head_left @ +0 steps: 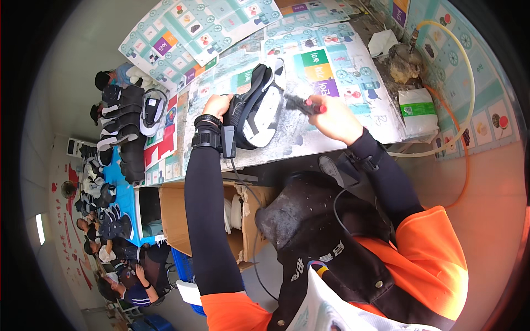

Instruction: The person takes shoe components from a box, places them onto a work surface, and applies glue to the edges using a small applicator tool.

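A black and white sports shoe [255,113] is tilted on its side on the worktable, its pale sole turned to the right. My left hand [220,106] grips the shoe's dark upper from the left. To the right of the sole, my right hand [338,120] is closed around a small dark tool with a red handle [316,108]. The tool's dark head is blurred and points at the sole, so its exact kind is unclear. A narrow gap seems to lie between head and sole.
Printed sheets cover the worktable [364,124]. A white and green packet [418,109] sits at right, near a pale hose [470,83] and an orange hose [462,149]. Several shoes [153,113] are stacked at left. Below stands a cardboard box [175,218]. Other people work farther left.
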Available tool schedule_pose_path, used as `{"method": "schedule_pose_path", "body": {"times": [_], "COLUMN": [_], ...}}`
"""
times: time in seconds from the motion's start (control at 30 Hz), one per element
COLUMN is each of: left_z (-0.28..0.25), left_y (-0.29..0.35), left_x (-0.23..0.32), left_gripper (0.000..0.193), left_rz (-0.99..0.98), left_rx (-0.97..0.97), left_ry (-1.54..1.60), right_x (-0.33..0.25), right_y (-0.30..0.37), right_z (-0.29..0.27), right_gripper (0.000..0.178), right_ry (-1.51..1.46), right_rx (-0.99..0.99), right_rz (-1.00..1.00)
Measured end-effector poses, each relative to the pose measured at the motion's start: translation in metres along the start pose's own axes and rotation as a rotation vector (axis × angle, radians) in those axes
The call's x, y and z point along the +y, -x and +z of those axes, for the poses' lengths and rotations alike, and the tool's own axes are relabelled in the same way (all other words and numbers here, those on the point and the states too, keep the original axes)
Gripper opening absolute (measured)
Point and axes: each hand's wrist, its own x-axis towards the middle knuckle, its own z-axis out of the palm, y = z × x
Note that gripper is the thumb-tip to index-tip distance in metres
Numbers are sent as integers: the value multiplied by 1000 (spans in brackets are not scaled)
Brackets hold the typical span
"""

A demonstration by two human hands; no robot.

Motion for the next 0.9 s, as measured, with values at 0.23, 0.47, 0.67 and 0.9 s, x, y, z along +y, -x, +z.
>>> {"method": "schedule_pose_path", "body": {"times": [0.23,0.47,0.67,0.9], "left_z": [-6,-4,-10,-11], "left_y": [-8,2,-2,10], "left_x": [-7,-2,-13,-8], "left_gripper": [47,47,40,39], "left_rz": [-47,-46,-59,-30], "left_rx": [-68,-36,-64,-74], "left_ry": [90,85,167,199], "right_x": [-12,-12,-23,-26], "right_y": [6,3,6,8], "right_z": [7,17,20,23], "right_gripper": [24,21,25,31], "right_ry": [-14,-8,-27,-49], "right_rx": [146,210,44,-51], "right_rz": [-47,-63,-58,16]}}
